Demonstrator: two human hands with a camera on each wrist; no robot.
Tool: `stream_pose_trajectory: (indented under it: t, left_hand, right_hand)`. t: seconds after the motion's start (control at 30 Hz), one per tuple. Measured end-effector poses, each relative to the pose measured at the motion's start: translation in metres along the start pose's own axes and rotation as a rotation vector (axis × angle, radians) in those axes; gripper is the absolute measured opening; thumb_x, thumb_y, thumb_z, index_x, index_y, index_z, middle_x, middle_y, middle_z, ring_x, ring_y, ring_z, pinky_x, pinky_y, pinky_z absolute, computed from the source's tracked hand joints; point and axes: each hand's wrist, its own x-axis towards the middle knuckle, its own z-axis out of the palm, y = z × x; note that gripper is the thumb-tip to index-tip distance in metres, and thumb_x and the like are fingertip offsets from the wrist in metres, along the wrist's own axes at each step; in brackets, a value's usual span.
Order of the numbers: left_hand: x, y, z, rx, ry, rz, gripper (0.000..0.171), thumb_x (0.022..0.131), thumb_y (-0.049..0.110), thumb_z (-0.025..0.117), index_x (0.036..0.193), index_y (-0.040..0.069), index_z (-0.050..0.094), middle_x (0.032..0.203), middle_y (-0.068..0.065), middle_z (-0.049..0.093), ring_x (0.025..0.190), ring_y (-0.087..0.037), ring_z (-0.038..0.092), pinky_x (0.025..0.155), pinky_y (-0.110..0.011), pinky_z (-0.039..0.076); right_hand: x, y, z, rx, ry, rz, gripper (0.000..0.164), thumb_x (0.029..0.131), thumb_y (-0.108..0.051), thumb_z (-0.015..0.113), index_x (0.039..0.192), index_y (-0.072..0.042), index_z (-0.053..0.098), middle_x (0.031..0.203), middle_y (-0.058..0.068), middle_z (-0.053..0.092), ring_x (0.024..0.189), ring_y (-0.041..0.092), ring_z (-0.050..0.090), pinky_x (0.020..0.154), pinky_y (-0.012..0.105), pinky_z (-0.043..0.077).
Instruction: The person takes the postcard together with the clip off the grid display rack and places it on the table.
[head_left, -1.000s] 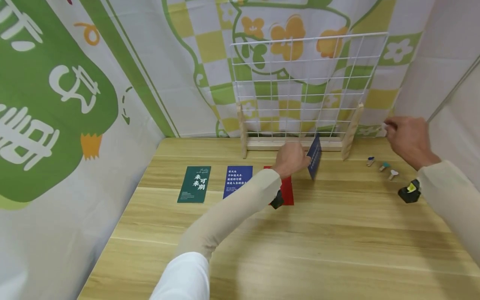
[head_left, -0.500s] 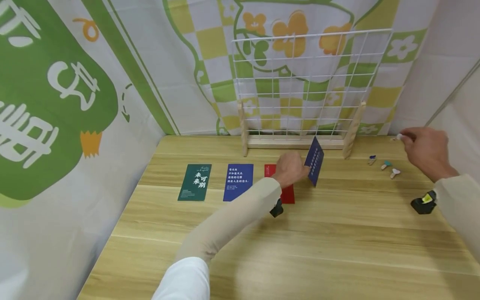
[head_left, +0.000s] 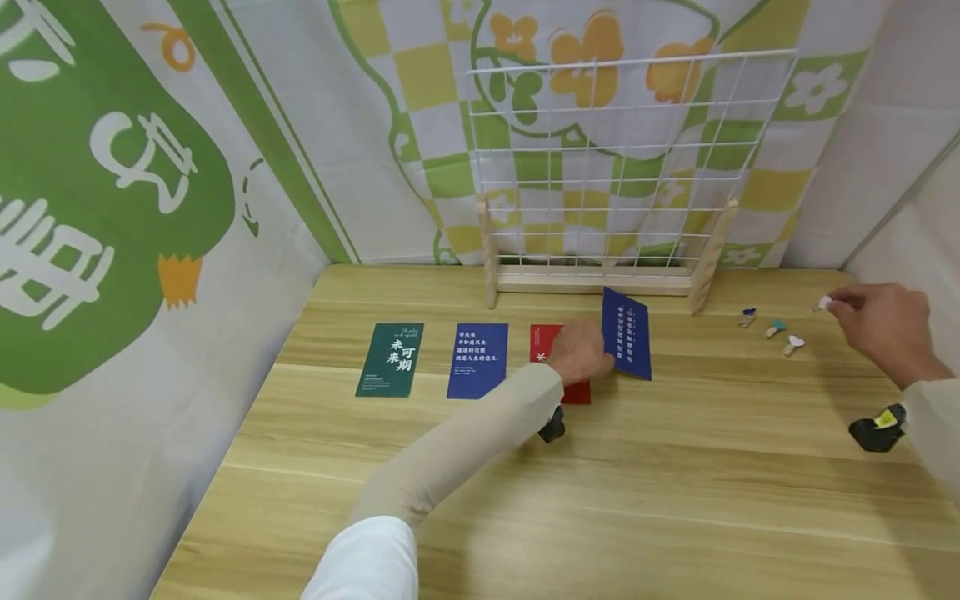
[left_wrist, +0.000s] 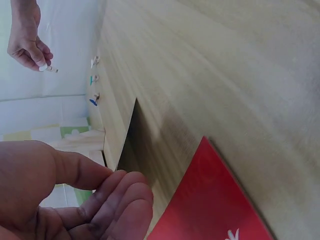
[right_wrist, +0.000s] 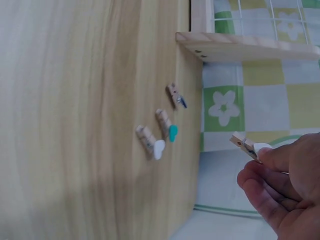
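Observation:
In the head view my left hand (head_left: pixel 582 353) pinches a dark blue card (head_left: pixel 628 335) with white writing by its left edge. The card is tilted above the table, right of a red card (head_left: pixel 577 393) that the hand partly covers. In the left wrist view the thumb and fingertips meet at the edge of the blue card (left_wrist: pixel 131 137). My right hand (head_left: pixel 892 332) pinches a small wooden clothespin (right_wrist: pixel 243 145) with a white heart, held above the table. Three more clothespins lie to its left, topped with blue (head_left: pixel 748 317), teal (head_left: pixel 775 329) and white (head_left: pixel 793 344).
A white wire grid (head_left: pixel 592 175) on a wooden stand (head_left: pixel 592 280) stands at the table's back. A green card (head_left: pixel 390 360) and another blue card (head_left: pixel 477 361) lie flat at the left. Patterned cloth (head_left: pixel 427 79) hangs behind.
My right hand has moved right and down, away from the grid, with the clothespin. The blue card in my left hand has turned so its printed face shows more, and sits slightly lower.

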Motion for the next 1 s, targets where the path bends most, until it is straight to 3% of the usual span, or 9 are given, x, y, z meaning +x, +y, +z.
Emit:
stream_pose_trajectory:
  t: [0.13, 0.37, 0.63, 0.83, 1.0]
  left_hand:
    - [-0.001, 0.0, 0.005, 0.054, -0.052, 0.014, 0.02, 0.09, 0.021, 0.067, 0.074, 0.011, 0.062, 0.066, 0.001, 0.058, 0.053, -0.011, 0.052, 0.043, -0.02, 0.041]
    - [-0.003, 0.002, 0.011, 0.072, -0.126, 0.008, 0.027, 0.091, 0.021, 0.065, 0.067, 0.01, 0.062, 0.049, 0.002, 0.054, 0.039, -0.009, 0.049, 0.037, -0.019, 0.039]
    - [-0.005, 0.007, 0.017, 0.12, -0.141, -0.013, 0.03, 0.091, 0.021, 0.065, 0.062, 0.013, 0.059, 0.048, 0.003, 0.054, 0.036, -0.008, 0.05, 0.036, -0.019, 0.039]
    - [-0.006, 0.01, 0.025, 0.106, -0.152, -0.021, 0.028, 0.089, 0.021, 0.067, 0.063, 0.012, 0.062, 0.047, 0.003, 0.053, 0.036, -0.009, 0.051, 0.037, -0.02, 0.041]
    - [-0.004, 0.013, 0.027, 0.141, -0.168, 0.026, 0.027, 0.09, 0.022, 0.067, 0.066, 0.013, 0.062, 0.052, 0.003, 0.054, 0.038, -0.008, 0.049, 0.038, -0.02, 0.042]
  right_hand:
    - [-0.005, 0.008, 0.004, -0.017, -0.04, 0.016, 0.028, 0.098, -0.011, 0.051, 0.105, 0.014, 0.063, 0.094, 0.034, 0.067, 0.087, 0.054, 0.058, 0.083, 0.062, 0.032]
    - [-0.014, 0.02, 0.012, -0.02, -0.041, 0.013, 0.025, 0.095, -0.008, 0.056, 0.101, 0.015, 0.064, 0.09, 0.033, 0.067, 0.083, 0.053, 0.059, 0.075, 0.056, 0.034]
    - [-0.02, 0.038, 0.021, -0.023, -0.117, 0.026, 0.026, 0.094, -0.011, 0.057, 0.103, 0.012, 0.065, 0.098, 0.033, 0.067, 0.089, 0.055, 0.058, 0.074, 0.055, 0.035]
    - [-0.024, 0.049, 0.028, -0.006, -0.158, 0.014, 0.026, 0.09, -0.013, 0.059, 0.099, 0.009, 0.068, 0.098, 0.033, 0.067, 0.092, 0.056, 0.059, 0.072, 0.054, 0.04]
    - [-0.023, 0.052, 0.033, -0.019, -0.203, 0.029, 0.026, 0.092, -0.014, 0.058, 0.1, 0.008, 0.069, 0.104, 0.034, 0.065, 0.097, 0.057, 0.056, 0.077, 0.056, 0.04]
